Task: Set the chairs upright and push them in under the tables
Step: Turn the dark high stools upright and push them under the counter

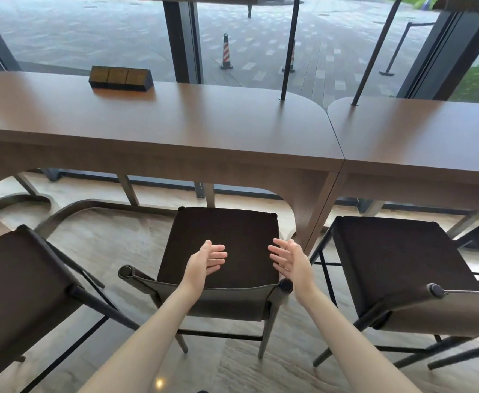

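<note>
Tall windows run behind a long brown desk point(153, 123), and through the glass a paved outdoor area shows with a red-and-white striped traffic cone point(226, 52). A second desk point(419, 131) butts against the first on the right, the seam between them running diagonally toward the viewer. On the first desk, near its far edge, sits a dark wedge-shaped stand point(120, 78) with three tan panels on its face. Two thin dark poles point(289, 46) rise from the desktops close to the seam.

Three dark-seated chairs stand upright on the pale wood-grain floor point(261, 370). The middle chair point(224, 242) has its front edge just at the desk's near edge, its low backrest toward the person. The left chair point(14, 293) stands farther out from the desk and is turned at an angle. The right chair point(397, 265) stands before the second desk, its seat mostly out from under it.

Both bare forearms reach over the middle chair's backrest. The left hand point(208, 258) and the right hand point(287, 258) hover above the seat, palms facing each other, fingers straight and loosely spread, holding nothing and apart from each other.
</note>
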`<state>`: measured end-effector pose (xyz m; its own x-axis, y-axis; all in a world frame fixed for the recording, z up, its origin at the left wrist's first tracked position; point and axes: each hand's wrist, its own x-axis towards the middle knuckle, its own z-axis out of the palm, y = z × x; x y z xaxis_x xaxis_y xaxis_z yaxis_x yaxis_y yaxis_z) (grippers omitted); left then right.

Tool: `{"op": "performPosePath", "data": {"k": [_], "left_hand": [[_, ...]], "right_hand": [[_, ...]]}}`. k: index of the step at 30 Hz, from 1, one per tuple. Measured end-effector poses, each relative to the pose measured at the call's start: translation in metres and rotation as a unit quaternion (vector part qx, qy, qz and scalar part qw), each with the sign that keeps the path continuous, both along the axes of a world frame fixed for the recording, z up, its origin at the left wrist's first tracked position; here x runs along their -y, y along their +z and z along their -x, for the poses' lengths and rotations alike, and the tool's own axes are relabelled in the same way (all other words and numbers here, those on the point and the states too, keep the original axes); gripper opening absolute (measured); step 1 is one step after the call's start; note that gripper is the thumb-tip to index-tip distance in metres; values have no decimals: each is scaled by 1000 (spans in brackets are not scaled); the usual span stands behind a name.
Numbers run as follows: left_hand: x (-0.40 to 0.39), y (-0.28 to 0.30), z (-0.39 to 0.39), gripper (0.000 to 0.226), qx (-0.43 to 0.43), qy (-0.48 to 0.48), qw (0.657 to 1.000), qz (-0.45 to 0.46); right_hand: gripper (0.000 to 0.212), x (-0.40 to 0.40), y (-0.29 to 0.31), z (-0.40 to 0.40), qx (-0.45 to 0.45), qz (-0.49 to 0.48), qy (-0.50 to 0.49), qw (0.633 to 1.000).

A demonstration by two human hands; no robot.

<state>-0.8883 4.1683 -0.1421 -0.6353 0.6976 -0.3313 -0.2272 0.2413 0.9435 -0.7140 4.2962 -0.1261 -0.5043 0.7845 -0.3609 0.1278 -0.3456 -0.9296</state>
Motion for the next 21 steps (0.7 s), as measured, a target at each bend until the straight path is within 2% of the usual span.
{"op": "performPosePath", "data": {"k": [5, 11, 18, 21], "left_hand": [[3, 15, 1, 43, -18, 16, 1000, -19], [25, 45, -2, 41, -95, 36, 993, -54], [106, 57, 10, 41, -102, 183, 976, -54], [161, 60, 14, 43, -85, 280, 955, -45]], "right_hand": [[38, -6, 4, 4, -18, -15, -2, 1000], [35, -7, 23, 26, -41, -27, 49, 998], [38, 41, 42, 90, -61, -6, 196, 979], [38, 78, 43, 122, -73, 26, 266, 961]]}}
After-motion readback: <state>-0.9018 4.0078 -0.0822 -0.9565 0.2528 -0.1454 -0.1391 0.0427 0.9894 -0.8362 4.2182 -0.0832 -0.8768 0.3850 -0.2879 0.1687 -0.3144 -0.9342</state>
